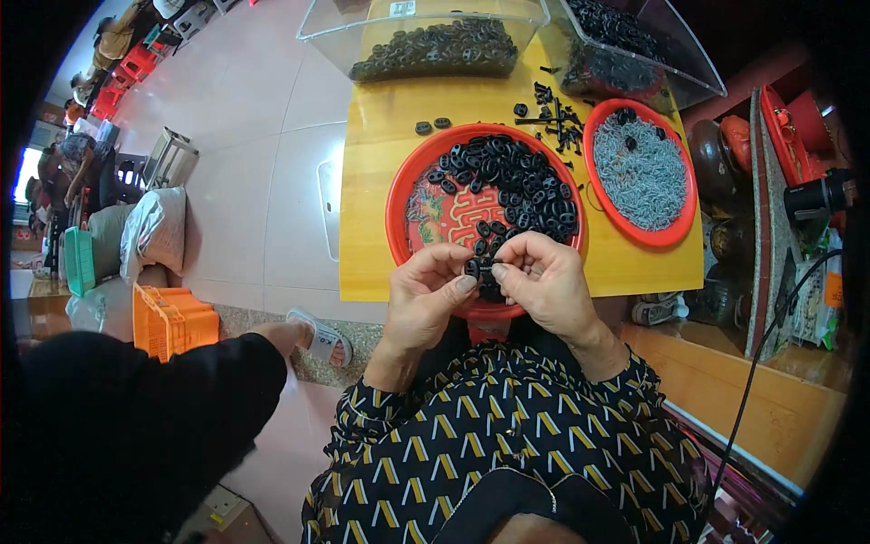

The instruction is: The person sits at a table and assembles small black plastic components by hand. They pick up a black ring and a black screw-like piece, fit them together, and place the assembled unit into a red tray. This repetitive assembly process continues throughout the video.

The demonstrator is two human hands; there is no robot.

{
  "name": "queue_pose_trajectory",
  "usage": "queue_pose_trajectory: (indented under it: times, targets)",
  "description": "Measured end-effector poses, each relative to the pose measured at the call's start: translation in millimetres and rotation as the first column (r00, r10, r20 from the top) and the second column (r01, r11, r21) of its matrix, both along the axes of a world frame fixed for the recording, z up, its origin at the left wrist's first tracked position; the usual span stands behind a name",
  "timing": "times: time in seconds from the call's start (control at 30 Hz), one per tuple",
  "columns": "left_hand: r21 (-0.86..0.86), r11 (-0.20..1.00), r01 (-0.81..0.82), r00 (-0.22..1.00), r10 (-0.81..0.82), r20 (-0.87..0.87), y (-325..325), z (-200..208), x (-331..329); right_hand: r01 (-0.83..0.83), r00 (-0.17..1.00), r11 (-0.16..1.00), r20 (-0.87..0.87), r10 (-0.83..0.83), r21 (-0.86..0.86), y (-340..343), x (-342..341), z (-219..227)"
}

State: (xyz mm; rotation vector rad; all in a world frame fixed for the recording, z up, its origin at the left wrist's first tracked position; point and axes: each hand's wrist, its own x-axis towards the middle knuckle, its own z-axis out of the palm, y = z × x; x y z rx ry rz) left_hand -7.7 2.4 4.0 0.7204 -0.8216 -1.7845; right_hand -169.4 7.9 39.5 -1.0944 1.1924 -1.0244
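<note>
My left hand (422,295) and my right hand (549,281) meet over the near rim of a round red tray (396,214). Both are closed, thumbs and fingers pinching a small black plastic cord-lock piece (482,268) between them. My fingers partly cover it, so its exact parts are hard to make out. Many similar black oval two-hole pieces (530,181) are heaped on the tray's far and right side. Its left part shows a printed red and green bottom with a few small metal springs.
A smaller red tray (666,238) at the right holds a pile of silver springs (639,172). Black plunger pieces (560,122) lie beside it on the yellow table (367,199). Two clear bins (331,54) of black parts stand behind. Another person's sandalled foot (319,343) is at left.
</note>
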Motion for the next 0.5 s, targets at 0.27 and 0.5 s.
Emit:
queue_pose_trajectory:
  times: [0.27, 0.5]
  targets:
    - [-0.092, 0.996, 0.000, 0.998, 0.005, 0.055, -1.1, -1.1, -2.0, -0.016, 1.000, 1.000, 0.003, 0.016, -0.005, 0.6, -2.9, -3.4]
    - [-0.168, 0.986, -0.005, 0.980, 0.038, 0.193, 0.9, 2.6, -3.0, -0.031, 0.999, 0.999, -0.029, 0.030, -0.017, 0.2, -3.7, -1.9]
